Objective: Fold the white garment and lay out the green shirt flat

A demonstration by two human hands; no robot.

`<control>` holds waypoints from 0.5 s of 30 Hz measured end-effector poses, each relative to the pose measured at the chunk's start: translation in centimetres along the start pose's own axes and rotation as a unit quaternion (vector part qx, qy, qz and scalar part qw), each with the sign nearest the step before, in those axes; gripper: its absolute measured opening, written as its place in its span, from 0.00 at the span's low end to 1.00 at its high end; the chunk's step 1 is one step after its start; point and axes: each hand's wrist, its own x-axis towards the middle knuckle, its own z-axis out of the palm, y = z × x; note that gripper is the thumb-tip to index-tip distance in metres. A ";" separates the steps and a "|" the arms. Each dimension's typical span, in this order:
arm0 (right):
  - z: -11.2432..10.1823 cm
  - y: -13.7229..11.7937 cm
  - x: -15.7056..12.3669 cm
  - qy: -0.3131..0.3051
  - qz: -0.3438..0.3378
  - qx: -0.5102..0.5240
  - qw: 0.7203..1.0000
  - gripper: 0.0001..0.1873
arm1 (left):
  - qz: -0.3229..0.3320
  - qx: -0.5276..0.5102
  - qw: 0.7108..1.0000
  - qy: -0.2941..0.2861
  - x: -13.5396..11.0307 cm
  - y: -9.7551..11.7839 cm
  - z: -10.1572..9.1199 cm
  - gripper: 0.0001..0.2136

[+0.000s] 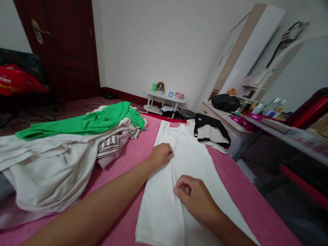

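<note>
A white shirt (198,161) lies flat and lengthwise on the pink bed cover (122,157). My left hand (161,154) is closed, pinching the shirt's folded left edge near the sleeve. Closer to me, my right hand (193,196) is also closed, with its fingertips pinching the cloth at the shirt's middle fold. Both forearms reach in from the bottom of the view.
A heap of clothes lies to the left: a green garment (85,123) over white cloth (46,164) and a striped piece (113,143). A black-and-white garment (211,130) lies past the shirt. The bed's right edge drops to the floor beside a cluttered desk (261,120). A dark door (65,44) stands behind.
</note>
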 end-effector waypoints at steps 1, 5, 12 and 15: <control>0.2 -0.5 -0.8 -0.017 0.002 -0.011 1.000 0.05 | -0.029 0.004 1.000 -0.010 0.7 0.1 0.1 0.11; 0.3 -1.3 -2.2 -0.047 0.010 -0.042 0.998 0.07 | -0.129 0.022 0.991 -0.020 3.4 0.8 0.7 0.17; 0.4 -0.4 -2.3 -0.103 0.070 0.096 0.988 0.05 | -0.172 -0.060 0.983 0.035 4.9 -0.1 2.3 0.07; 0.4 -0.4 -2.3 -0.124 0.117 0.179 0.969 0.05 | -0.171 -0.241 0.951 0.091 5.1 -1.2 3.0 0.09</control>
